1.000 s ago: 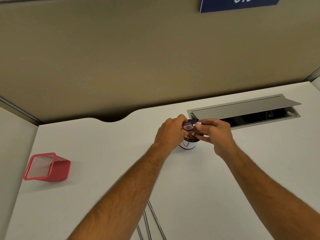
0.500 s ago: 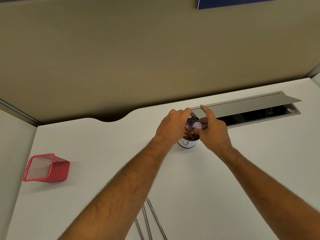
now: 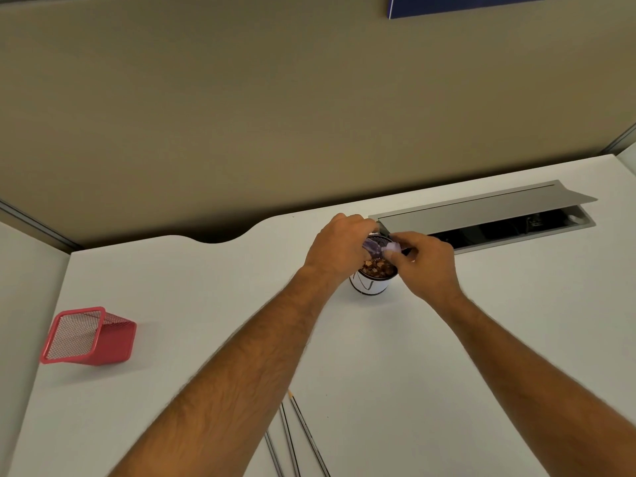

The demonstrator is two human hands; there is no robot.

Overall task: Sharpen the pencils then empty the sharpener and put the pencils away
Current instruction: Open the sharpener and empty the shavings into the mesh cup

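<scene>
Both hands are up over the little white cup (image 3: 370, 286) in the middle of the desk. Left hand (image 3: 339, 247) has its fingers curled around the clear purple part of the sharpener (image 3: 373, 247), holding it right above the cup's mouth. Right hand (image 3: 426, 268) is pinching a pale lilac piece (image 3: 393, 248), looks like the sharpener's other half or its cap, right up against the purple bit. Can't really tell whether the two parts are joined or just touching, the fingers cover too much of it.

The cup has brown and reddish pencil shavings (image 3: 378, 268) piled in it, nearly up to the rim. It sits on the white desk (image 3: 206, 287) just in front of the grey cable hatch (image 3: 481, 211), whose flap is propped open so you can see a dark gap underneath.

Pencils (image 3: 296, 432) are lying on the desk down at the bottom of the shot, between the two forearms. I count three thin dark ones, roughly parallel, and one shows a sharpened tip pointing up toward the cup. They run off the bottom edge so no idea about the other ends.

Way off to the left there's a red mesh pencil holder (image 3: 91, 337), well apart from everything else. Behind the desk is a tan partition wall (image 3: 275, 115) with a blue sign (image 3: 464, 5) at the top.
</scene>
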